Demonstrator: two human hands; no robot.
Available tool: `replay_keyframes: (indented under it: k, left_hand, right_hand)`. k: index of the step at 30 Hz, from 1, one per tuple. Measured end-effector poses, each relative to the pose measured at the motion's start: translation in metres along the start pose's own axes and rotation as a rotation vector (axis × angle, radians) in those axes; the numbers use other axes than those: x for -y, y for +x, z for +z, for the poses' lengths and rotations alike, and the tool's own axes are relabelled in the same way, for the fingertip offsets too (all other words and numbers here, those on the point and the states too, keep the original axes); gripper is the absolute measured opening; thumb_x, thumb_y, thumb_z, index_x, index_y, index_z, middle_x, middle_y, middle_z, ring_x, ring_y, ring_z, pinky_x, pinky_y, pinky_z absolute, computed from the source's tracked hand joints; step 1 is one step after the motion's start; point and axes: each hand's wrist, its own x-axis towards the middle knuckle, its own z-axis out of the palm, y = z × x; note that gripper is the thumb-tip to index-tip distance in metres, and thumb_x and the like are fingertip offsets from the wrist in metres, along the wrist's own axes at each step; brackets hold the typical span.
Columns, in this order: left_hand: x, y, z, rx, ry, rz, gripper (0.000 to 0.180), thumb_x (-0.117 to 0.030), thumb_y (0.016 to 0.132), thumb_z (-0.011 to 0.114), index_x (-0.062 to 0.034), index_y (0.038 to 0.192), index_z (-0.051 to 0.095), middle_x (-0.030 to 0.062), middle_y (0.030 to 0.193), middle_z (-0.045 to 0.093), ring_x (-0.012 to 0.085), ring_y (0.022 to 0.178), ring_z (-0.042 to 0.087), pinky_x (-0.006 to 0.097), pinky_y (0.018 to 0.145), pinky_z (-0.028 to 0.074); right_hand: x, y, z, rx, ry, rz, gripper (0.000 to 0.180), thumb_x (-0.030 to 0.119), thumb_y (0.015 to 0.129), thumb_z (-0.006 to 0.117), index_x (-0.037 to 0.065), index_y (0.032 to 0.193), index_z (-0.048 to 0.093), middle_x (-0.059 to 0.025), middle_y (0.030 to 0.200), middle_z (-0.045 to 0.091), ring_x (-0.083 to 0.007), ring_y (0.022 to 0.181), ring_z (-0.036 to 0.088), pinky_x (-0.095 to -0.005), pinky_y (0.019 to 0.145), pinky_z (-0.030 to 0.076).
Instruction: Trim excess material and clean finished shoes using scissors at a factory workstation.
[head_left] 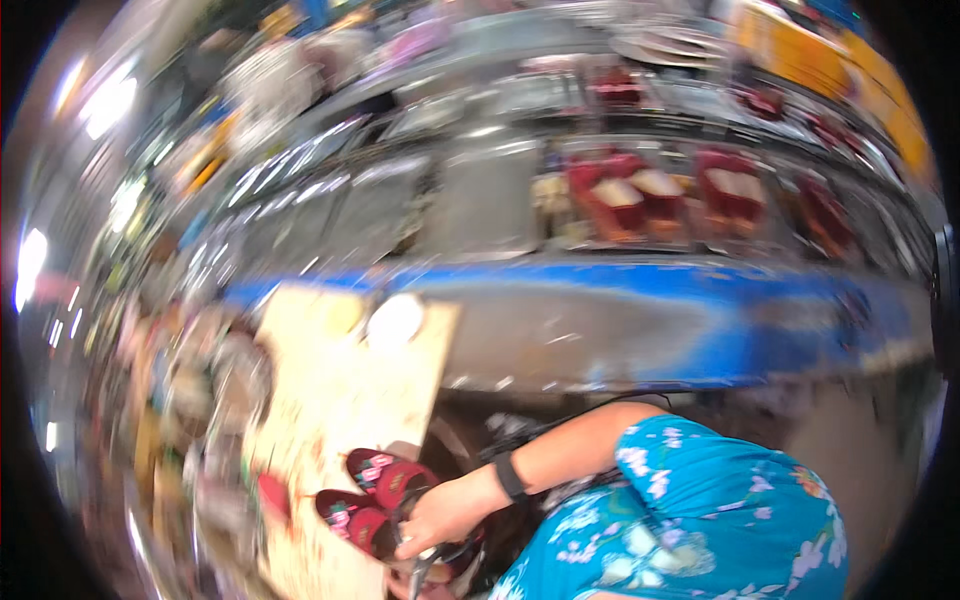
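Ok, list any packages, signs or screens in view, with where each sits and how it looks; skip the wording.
Yellow-orange sign panels: top right, above the counter, a curved band, blurred.
Red packs: in the steel display counter, centre right, boxy, with pale tops.
More red packs: just right of those, same look.
Screens: none that I can make out; the picture is motion-blurred.

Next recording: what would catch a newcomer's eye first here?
Probably the bright turquoise floral garment at lower right, with a bare forearm wearing a dark wristband reaching left. Its hand rests by a pair of red patterned slippers at a pale board. Behind, a blue-edged counter carries red trays.
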Motion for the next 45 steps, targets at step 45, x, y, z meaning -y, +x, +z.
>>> replay_keyframes:
  k: [45]
  left_hand:
    - [-0.059, -0.037, 0.101, -0.022, 1.796, 0.068, 0.033, -0.030, 0.075, 0.063, 0.0025, 0.081, 0.061, 0.0232, 0.074, 0.061, 0.0415, 0.075, 0.060, 0.049, 0.070, 0.047]
  right_hand:
    - [-0.041, -0.058, 0.041, -0.033, 0.765, 0.900, 0.063, 0.009, 0.075, 0.069, 0.009, 0.130, 0.040, -0.0142, 0.098, 0.064, -0.0235, 0.093, 0.064, -0.0329, 0.080, 0.048]
